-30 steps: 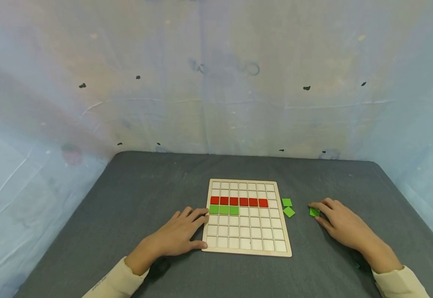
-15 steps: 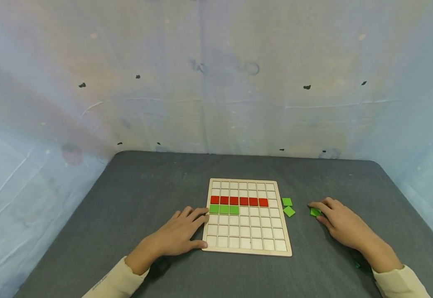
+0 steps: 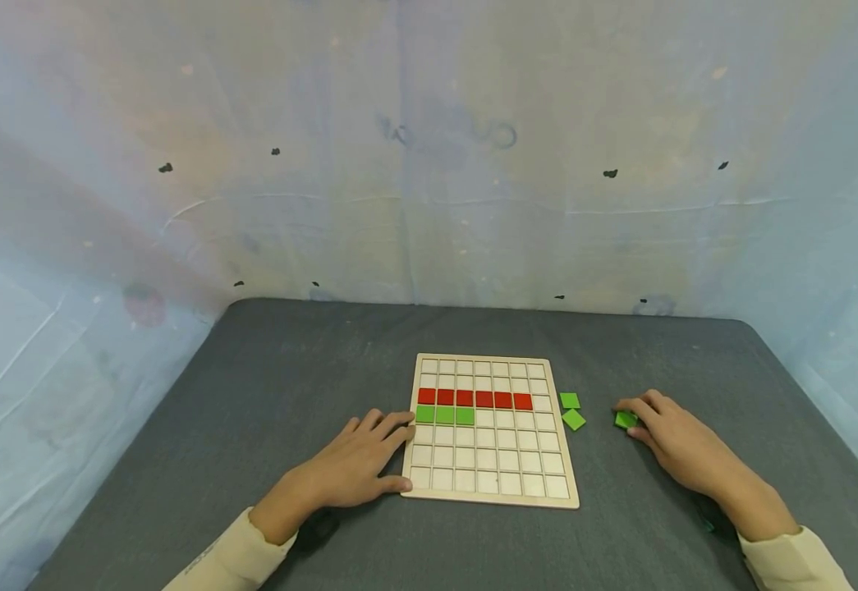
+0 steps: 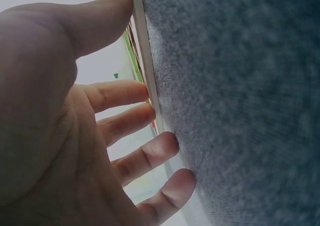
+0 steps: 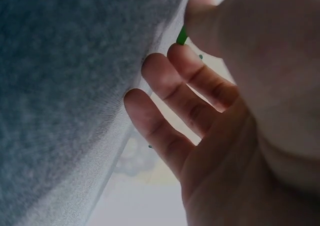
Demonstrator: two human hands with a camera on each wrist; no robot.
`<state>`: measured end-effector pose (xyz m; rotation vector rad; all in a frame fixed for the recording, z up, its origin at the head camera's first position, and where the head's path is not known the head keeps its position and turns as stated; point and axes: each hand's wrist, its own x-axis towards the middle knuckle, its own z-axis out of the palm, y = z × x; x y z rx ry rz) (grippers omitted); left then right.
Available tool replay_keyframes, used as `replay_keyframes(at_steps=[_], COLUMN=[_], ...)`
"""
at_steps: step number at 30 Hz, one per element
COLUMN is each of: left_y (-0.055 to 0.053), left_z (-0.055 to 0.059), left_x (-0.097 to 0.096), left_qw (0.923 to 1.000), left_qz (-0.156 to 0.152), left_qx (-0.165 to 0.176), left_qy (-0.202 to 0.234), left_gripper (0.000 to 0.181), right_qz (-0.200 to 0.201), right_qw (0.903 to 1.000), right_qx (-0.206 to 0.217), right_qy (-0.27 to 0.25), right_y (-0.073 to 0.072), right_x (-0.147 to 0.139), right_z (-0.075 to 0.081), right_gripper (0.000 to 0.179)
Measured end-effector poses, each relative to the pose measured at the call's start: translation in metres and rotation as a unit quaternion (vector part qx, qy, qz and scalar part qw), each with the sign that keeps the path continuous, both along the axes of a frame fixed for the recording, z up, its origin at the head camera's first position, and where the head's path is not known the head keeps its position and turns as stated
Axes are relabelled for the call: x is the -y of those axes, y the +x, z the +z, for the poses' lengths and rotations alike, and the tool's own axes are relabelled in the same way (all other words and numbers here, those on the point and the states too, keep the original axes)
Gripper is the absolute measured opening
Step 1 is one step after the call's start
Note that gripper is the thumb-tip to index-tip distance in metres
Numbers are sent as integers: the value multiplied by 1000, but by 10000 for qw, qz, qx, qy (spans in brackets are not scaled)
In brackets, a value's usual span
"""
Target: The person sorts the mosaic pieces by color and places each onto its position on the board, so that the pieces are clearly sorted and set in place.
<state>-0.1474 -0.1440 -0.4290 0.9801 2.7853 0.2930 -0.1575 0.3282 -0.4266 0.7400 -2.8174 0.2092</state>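
A square wooden board [image 3: 486, 460] with a grid of shallow cells lies on the table. My left hand [image 3: 355, 464] rests at its left side with fingers spread, the thumb and fingertips touching the edge. In the left wrist view, the pale board edge [image 4: 145, 55] runs along those fingertips. Several red tiles [image 3: 464, 398] form one row; three green tiles [image 3: 445, 414] fill cells just below, at the left. Right of the board, my right hand [image 3: 676, 439] pinches a green tile [image 3: 626, 420] between thumb and fingers, low over the cloth. The right wrist view shows only its edge [image 5: 182, 35].
Two loose green tiles, one straight [image 3: 570, 400] and one turned [image 3: 574, 419], lie beside the board's right edge. A small dark green piece [image 3: 708, 525] sits in shadow by the right forearm. Behind the grey table [image 3: 310, 353] hangs a pale cloth backdrop [image 3: 429, 205].
Under my right hand, the green tile has turned slightly and slid a little to the right, with the thumb drawn closer in. My left hand and the board have stayed in place.
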Motion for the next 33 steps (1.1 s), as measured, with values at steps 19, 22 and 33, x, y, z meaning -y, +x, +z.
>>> replay_keyframes(at_steps=[19, 22, 33], left_y=[0, 0, 0], left_z=[0, 0, 0], left_x=[0, 1, 1], left_qw=[10000, 10000, 9999], left_qz=[12, -7, -49], left_qx=[70, 66, 75], left_qy=[27, 49, 59], left_gripper=[71, 71, 71], right_qz=[21, 34, 132], right_qw=[10000, 10000, 9999], right_qx=[-48, -31, -56], right_qy=[6, 31, -19], right_y=[0, 1, 0], right_x=[5, 6, 15], right_z=[0, 0, 3], right_gripper=[35, 35, 35])
